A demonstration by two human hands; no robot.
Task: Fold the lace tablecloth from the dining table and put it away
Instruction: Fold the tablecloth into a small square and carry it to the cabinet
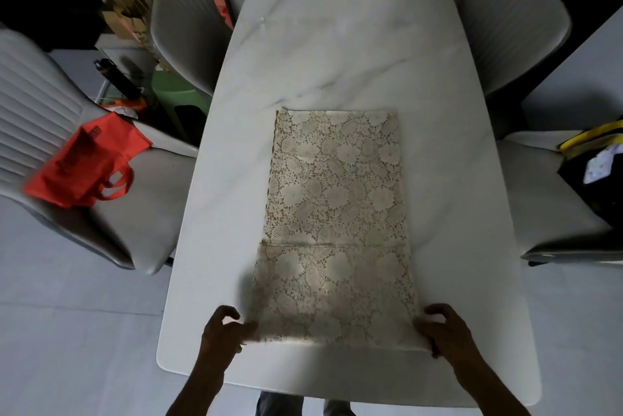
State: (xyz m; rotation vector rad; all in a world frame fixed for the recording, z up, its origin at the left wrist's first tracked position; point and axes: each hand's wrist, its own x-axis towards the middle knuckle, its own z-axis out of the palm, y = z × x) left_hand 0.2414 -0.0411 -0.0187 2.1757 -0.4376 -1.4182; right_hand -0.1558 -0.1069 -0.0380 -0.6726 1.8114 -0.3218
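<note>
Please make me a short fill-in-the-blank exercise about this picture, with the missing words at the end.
1. The lace tablecloth lies folded into a long strip on the white ____ top.
2. The left hand and right hand grip its two ____ corners.
3. The ____ bag lies on a chair.

Missing words: table; near; red

The table (337, 55) lies bare beyond the folded cloth (337, 213), and bare strips run down both sides of it. Chairs crowd both long edges: the near left chair (111, 220) holds a red bag (81, 163), the near right chair (553, 206) a black bundle (593, 179).
</note>
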